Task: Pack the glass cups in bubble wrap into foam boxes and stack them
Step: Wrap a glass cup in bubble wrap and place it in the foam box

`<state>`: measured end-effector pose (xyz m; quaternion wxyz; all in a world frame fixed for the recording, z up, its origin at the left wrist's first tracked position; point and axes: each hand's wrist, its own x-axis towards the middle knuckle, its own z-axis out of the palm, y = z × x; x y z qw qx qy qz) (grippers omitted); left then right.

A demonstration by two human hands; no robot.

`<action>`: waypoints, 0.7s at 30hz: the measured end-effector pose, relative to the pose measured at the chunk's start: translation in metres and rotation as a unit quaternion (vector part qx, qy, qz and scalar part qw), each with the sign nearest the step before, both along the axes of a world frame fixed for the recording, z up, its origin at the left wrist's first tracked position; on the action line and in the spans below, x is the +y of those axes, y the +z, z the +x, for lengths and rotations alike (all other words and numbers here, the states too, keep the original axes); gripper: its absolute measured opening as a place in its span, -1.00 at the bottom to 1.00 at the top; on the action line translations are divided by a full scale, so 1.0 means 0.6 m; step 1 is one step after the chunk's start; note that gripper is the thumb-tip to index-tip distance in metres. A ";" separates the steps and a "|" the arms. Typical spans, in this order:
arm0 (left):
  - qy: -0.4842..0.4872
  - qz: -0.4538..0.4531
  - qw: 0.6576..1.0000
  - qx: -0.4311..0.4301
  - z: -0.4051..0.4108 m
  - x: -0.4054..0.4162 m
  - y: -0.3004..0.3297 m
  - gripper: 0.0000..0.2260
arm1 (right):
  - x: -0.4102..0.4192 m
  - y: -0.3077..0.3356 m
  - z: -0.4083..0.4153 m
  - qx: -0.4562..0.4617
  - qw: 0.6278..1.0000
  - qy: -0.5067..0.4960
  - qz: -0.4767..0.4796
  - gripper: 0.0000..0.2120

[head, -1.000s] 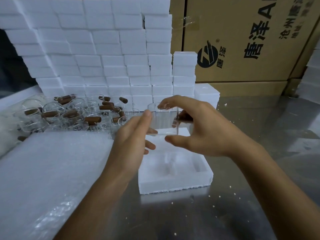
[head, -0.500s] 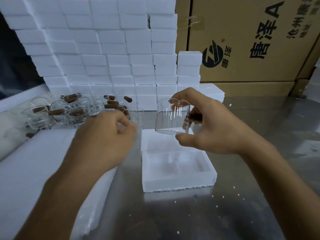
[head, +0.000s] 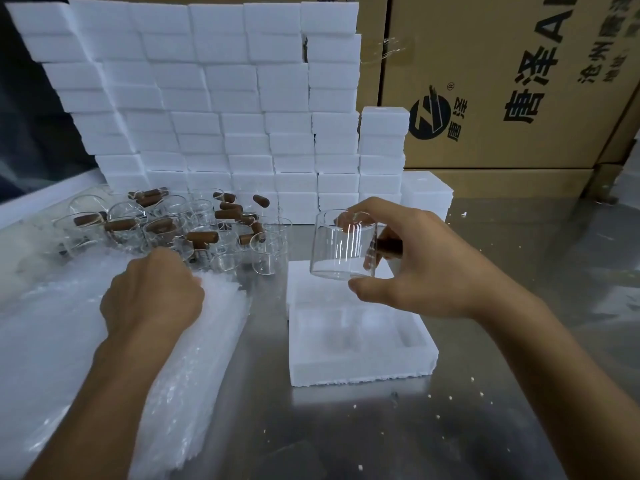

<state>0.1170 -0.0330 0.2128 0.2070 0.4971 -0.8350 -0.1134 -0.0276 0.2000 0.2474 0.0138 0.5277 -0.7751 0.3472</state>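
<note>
Two hands worked over a steel worktop [head: 519,341] strewn with white foam crumbs. The right hand [head: 415,268] held a clear glass cup [head: 341,249] upright in the air, fingers curled over its rim and the thumb pressed under its base, with the cup's brown handle [head: 389,249] tucked against the palm. The cup hung above the far edge of an open foam box [head: 360,344], which lay flat on the worktop with its moulded hollow facing up; a second white foam piece [head: 301,282] lay just behind it, partly hidden by the cup.

The left hand [head: 152,299] rested knuckles-up on a thick stack of bubble wrap sheets [head: 104,358] at the left side of the worktop, its fingers curled down into the top sheets near the stack's far edge; whether it had pinched a sheet could not be told.

Behind the bubble wrap, a crowd of more glass cups [head: 166,226] with brown handles stood packed close together, some upright and some tipped. A tall wall of stacked foam boxes [head: 214,98] rose behind them, stepping down to a shorter column on the right. Large cardboard cartons [head: 519,81] printed with black Chinese characters and a round logo stood at the back right.
</note>
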 end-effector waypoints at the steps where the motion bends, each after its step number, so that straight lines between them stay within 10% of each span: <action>1: -0.006 -0.011 1.000 0.021 0.001 -0.001 0.001 -0.87 | 0.000 0.000 0.000 0.001 1.000 -0.003 -0.002 -0.49; 10: -0.181 -0.230 0.885 0.363 -0.002 0.058 0.046 -0.87 | -0.003 -0.006 -0.006 -0.036 0.997 -0.053 -0.053 -0.64; 21: -0.348 -0.257 0.822 0.371 -0.026 0.130 0.033 -0.88 | 0.003 0.001 -0.013 -0.090 0.982 -0.084 -0.142 -0.64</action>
